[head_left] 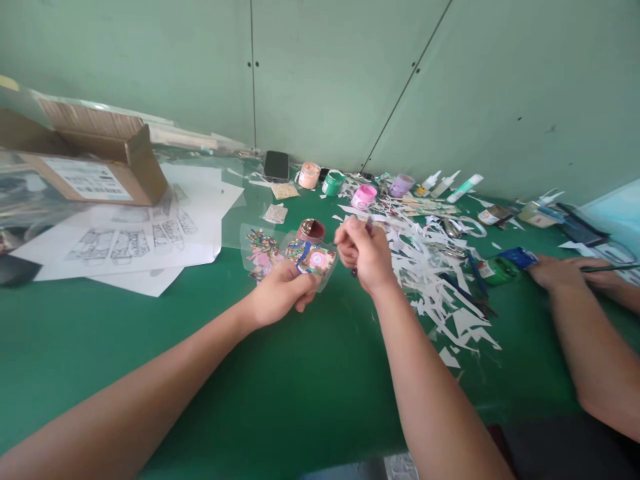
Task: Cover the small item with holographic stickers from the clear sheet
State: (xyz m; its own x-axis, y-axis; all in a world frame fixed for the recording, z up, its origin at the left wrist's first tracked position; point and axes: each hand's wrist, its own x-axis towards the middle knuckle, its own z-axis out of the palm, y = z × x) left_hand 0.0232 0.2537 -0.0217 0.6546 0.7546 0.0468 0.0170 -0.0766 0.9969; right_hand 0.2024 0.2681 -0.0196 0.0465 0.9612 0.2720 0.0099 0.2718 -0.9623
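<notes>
My left hand [283,293] is closed, pinching a clear plastic sheet painted in several colours [313,257] with a pink round shape on it. A second colourful painted piece [263,252] on clear film lies just left of it, partly behind my fingers. My right hand [364,253] is closed around a thin dark stick-like tool [369,224]; its ends barely show, so its exact kind is unclear. It is held just right of the painted sheet, apart from it. Right behind the sheet stands an open reddish-brown paint jar [311,231].
White paper scraps [425,267] and scissors [453,250] lie at right. Paint jars [334,182], glue bottles [430,181] and a phone [277,166] line the back. Printed sheets [200,227] and a cardboard box [100,160] are left. Another person's hands [560,273] work far right.
</notes>
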